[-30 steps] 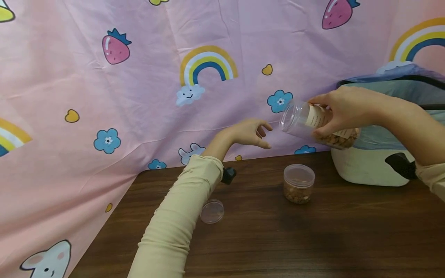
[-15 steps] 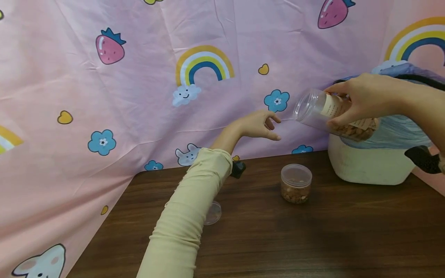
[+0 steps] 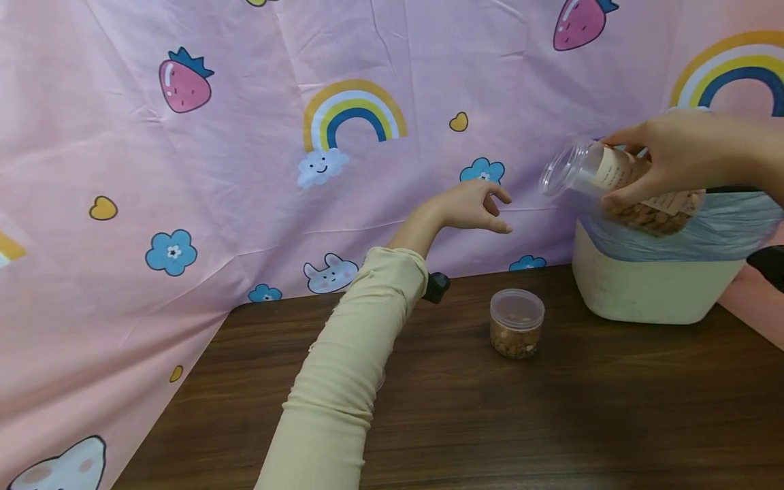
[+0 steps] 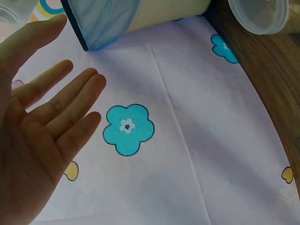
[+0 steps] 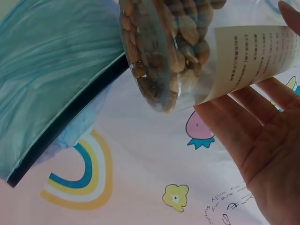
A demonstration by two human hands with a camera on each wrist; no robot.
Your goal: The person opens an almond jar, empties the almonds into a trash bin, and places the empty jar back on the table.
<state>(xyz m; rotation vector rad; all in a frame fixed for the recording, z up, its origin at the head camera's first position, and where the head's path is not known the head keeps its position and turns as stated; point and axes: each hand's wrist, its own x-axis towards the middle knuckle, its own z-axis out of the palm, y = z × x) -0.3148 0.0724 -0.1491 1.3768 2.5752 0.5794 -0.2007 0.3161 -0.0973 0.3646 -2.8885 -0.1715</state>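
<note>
My right hand (image 3: 692,153) grips a clear plastic jar (image 3: 614,170) with a cream label, thumb on the near side and fingers across the top. The jar lies tilted in the air, its uncapped mouth toward the left and slightly raised. Brown nuts (image 5: 190,35) gather at its base end, close up in the right wrist view. My left hand (image 3: 470,206) hovers left of the jar's mouth, fingers relaxed and apart, holding nothing. Below the hands a short round tub (image 3: 516,327) stands on the table, with brown pieces in its lower half.
A whitish bin (image 3: 655,292) with a bluish bag liner (image 3: 729,224) stands at the right, behind and below the jar. A sliver of a clear round lid (image 3: 382,379) shows beside my left sleeve (image 3: 349,367). A patterned pink cloth (image 3: 257,150) hangs behind the wooden table (image 3: 465,429).
The right hand has carried the jar rightward and up, over the bin. The left hand has followed to the right and slightly up, and its sleeve now covers most of the lid.
</note>
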